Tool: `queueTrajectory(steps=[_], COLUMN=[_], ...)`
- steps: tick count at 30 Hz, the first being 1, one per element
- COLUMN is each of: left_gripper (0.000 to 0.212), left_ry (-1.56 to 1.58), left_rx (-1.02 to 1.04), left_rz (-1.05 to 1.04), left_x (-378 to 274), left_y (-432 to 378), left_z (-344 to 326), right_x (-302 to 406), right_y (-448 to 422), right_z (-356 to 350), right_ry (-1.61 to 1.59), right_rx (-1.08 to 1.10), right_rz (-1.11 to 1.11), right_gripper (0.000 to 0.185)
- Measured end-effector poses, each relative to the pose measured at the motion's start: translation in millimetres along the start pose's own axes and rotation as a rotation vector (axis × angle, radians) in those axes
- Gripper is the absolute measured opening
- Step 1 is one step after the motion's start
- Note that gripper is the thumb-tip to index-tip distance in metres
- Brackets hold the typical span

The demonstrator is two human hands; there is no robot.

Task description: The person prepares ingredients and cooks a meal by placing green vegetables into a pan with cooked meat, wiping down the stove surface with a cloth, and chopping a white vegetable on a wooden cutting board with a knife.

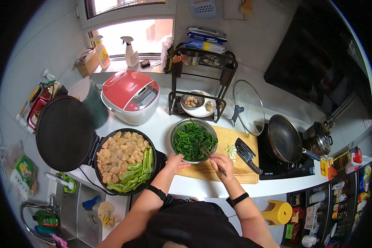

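My left hand (175,163) holds the near rim of a metal bowl (177,121) that contains dark green cooked leafy greens (193,138). In my right hand (222,167) is a pair of chopsticks (206,151), their tips in the greens. The bowl overlaps the left part of a wooden cutting board (204,173). On the board, right of the bowl, lie a small heap of chopped pale pieces (231,152) and a black-bladed kitchen knife (248,155). To the left, an open electric griddle pan (155,181) holds browned meat chunks (121,152) and green peppers (136,173).
A red and white rice cooker (130,99) stands behind the griddle. A black rack (198,113) holds a plate and a small bowl of garlic. A glass lid (249,105) leans near a wok (284,138) on the cooktop. The sink (80,214) is at lower left, a yellow stool (277,212) lower right.
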State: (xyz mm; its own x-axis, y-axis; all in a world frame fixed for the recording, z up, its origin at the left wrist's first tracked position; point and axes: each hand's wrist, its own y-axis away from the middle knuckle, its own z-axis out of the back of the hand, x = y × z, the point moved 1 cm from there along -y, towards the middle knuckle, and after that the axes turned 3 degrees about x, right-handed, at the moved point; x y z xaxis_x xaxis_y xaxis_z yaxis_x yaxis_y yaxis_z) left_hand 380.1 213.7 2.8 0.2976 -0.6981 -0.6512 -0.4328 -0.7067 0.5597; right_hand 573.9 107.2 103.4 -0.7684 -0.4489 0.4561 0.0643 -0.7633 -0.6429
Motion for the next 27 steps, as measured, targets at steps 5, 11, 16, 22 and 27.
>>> queueTrajectory(steps=[5, 11, 16, 22, 27], left_gripper=[0.040, 0.038, 0.038, 0.041, 0.042], left_ry=[-0.016, 0.005, -0.007, -0.030, -0.008], left_rx=[0.019, -0.038, -0.028, -0.022, -0.017], left_rz=[0.021, 0.014, 0.029, -0.008, -0.007], left_x=[-2, -5, -2, -5, -5], left_y=[4, 4, 1, -1, 4], left_z=[-14, -8, -12, -4, -8], right_x=[8, 29, 25, 21, 17], right_y=[17, 23, 16, 42, 26], right_z=[20, 57, 32, 78, 63], right_ry=[0.103, 0.157, 0.097, 0.118, 0.067], right_rx=[0.125, 0.077, 0.234, 0.143, 0.023], right_rz=[0.031, 0.058, 0.077, 0.036, 0.029], right_gripper=[0.011, 0.010, 0.011, 0.008, 0.012])
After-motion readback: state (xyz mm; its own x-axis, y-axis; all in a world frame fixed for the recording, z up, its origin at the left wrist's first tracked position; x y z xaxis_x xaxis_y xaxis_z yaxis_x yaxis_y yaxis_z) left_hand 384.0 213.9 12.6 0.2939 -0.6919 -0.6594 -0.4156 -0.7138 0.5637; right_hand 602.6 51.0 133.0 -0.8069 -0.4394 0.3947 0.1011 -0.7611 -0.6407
